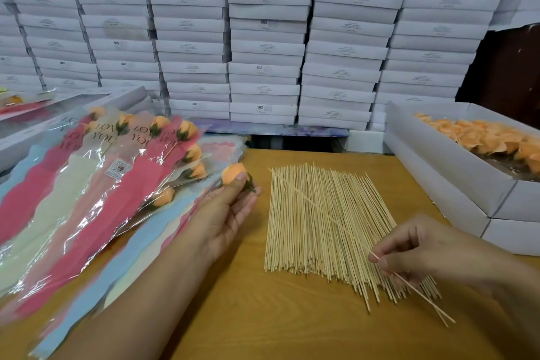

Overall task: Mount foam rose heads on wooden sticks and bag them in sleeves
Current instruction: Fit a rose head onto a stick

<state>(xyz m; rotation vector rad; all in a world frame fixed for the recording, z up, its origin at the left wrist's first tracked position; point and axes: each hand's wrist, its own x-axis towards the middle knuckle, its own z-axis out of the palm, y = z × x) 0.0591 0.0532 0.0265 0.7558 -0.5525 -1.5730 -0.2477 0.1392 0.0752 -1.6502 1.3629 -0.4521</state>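
Rose head (pixel 233 173) in left hand (pixel 230 207)

Wooden table (pixel 248 316) bears stick pile (pixel 321 222); bagged roses (pixel 96 184); white boxes (pixel 455 184).

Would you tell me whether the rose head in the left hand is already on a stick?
Not yet. The left hand pinches the bare rose head, while the right hand holds a stick apart over the stick pile.

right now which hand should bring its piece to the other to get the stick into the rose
Right. The right hand pinches one stick lifted off the stick pile, its far tip pointing toward the rose head. The left hand holds that rose head near the bagged roses, so it can simply steady it.
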